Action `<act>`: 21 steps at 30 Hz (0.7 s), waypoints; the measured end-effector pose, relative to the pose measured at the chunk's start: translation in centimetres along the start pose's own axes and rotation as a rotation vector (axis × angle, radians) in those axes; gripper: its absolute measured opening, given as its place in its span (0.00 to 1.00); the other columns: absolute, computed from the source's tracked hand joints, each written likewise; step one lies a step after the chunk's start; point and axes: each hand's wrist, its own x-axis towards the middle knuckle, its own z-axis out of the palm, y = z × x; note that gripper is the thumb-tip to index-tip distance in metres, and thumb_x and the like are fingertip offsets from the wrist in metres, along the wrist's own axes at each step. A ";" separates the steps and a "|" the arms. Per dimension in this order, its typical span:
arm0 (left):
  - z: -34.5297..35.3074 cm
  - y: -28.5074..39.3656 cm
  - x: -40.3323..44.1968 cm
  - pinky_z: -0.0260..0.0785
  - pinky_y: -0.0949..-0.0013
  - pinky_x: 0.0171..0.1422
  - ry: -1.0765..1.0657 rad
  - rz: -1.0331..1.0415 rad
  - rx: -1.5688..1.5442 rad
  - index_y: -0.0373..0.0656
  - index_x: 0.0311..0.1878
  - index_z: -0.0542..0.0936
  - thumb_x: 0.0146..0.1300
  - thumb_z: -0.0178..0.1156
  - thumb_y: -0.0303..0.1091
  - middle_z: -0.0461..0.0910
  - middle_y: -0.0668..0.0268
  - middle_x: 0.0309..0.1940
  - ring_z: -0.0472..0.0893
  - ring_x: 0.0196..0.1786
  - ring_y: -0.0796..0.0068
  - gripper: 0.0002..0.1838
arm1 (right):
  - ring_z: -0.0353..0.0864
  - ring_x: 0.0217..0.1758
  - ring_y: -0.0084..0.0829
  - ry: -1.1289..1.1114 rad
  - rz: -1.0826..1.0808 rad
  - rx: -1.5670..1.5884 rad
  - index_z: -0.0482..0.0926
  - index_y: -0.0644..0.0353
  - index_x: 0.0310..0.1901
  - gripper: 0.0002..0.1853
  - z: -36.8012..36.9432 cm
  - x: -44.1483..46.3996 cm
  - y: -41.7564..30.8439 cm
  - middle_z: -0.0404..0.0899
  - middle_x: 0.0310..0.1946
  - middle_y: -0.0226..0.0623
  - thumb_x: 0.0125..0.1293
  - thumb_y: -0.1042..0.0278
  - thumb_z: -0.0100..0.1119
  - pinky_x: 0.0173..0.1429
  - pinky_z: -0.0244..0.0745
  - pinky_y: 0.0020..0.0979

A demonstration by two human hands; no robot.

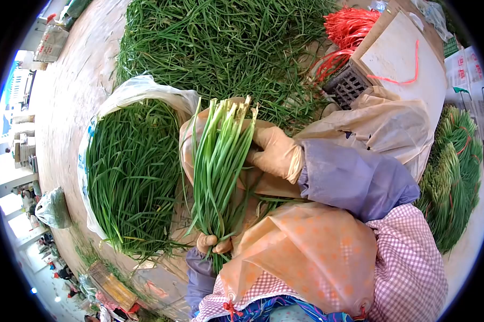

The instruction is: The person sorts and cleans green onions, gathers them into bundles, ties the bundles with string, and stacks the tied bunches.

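Observation:
A bunch of garlic chives (220, 155), pale cut ends up and green leaves down, is held over my lap. My right hand (276, 153), in a tan glove, grips its right side near the stem ends; some of its fingers are hidden behind the stems. Lower down, my left hand (213, 244), also gloved, is closed around the leafy part, with its fingertips showing. A tan plastic apron (306, 252) covers my lap beneath the hands. Left of the bunch stands an open bag (94, 182) packed with loose chives (137, 172).
A big heap of loose chives (220, 43) spreads across the floor ahead. Red ties (352, 27) lie by a dark plastic crate (349, 85) and a white board (403, 53). Tied chive bundles (451, 177) lie at right. A white plastic bag (54, 208) sits at far left.

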 end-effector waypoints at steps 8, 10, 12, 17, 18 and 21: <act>0.0 0.3 0.1 0.55 0.75 0.18 -0.017 -0.030 -0.012 0.41 0.65 0.67 0.60 0.68 0.38 0.73 0.63 0.18 0.65 0.14 0.80 0.32 | 0.82 0.41 0.21 0.408 -0.226 -0.133 0.83 0.63 0.46 0.08 -6.8 3.1 2.8 0.86 0.38 0.34 0.71 0.70 0.57 0.46 0.77 0.25; -0.1 0.4 0.1 0.55 0.75 0.18 -0.024 -0.031 -0.009 0.42 0.65 0.67 0.60 0.68 0.39 0.73 0.63 0.18 0.65 0.14 0.80 0.32 | 0.83 0.38 0.27 0.506 0.024 -0.174 0.81 0.65 0.46 0.09 -13.5 5.5 4.7 0.86 0.36 0.38 0.68 0.72 0.56 0.48 0.78 0.28; -0.1 0.4 0.2 0.56 0.75 0.18 -0.030 -0.036 -0.008 0.42 0.66 0.67 0.60 0.68 0.39 0.73 0.64 0.18 0.65 0.14 0.80 0.33 | 0.79 0.36 0.24 0.418 0.062 -0.734 0.79 0.62 0.51 0.14 -16.1 5.0 4.2 0.83 0.33 0.33 0.63 0.76 0.58 0.46 0.76 0.27; -0.2 0.2 0.3 0.56 0.75 0.18 -0.045 -0.055 -0.021 0.43 0.66 0.66 0.61 0.68 0.39 0.73 0.64 0.18 0.65 0.14 0.80 0.33 | 0.75 0.40 0.17 -0.227 0.155 0.140 0.77 0.60 0.56 0.20 -5.5 -0.3 -2.4 0.81 0.38 0.25 0.62 0.71 0.65 0.47 0.72 0.24; -0.2 0.0 0.3 0.56 0.75 0.18 -0.055 -0.056 -0.018 0.43 0.66 0.66 0.61 0.68 0.40 0.73 0.64 0.18 0.65 0.14 0.80 0.33 | 0.77 0.48 0.25 -0.229 0.079 0.190 0.79 0.61 0.55 0.25 -3.6 -0.6 -1.7 0.81 0.45 0.34 0.57 0.60 0.71 0.55 0.73 0.29; -0.3 0.4 0.0 0.56 0.75 0.18 -0.028 -0.080 -0.001 0.43 0.67 0.65 0.59 0.69 0.41 0.73 0.64 0.18 0.66 0.14 0.79 0.35 | 0.80 0.41 0.24 -0.151 0.457 0.348 0.79 0.56 0.57 0.25 -0.5 0.1 -1.5 0.83 0.42 0.33 0.58 0.63 0.71 0.50 0.75 0.27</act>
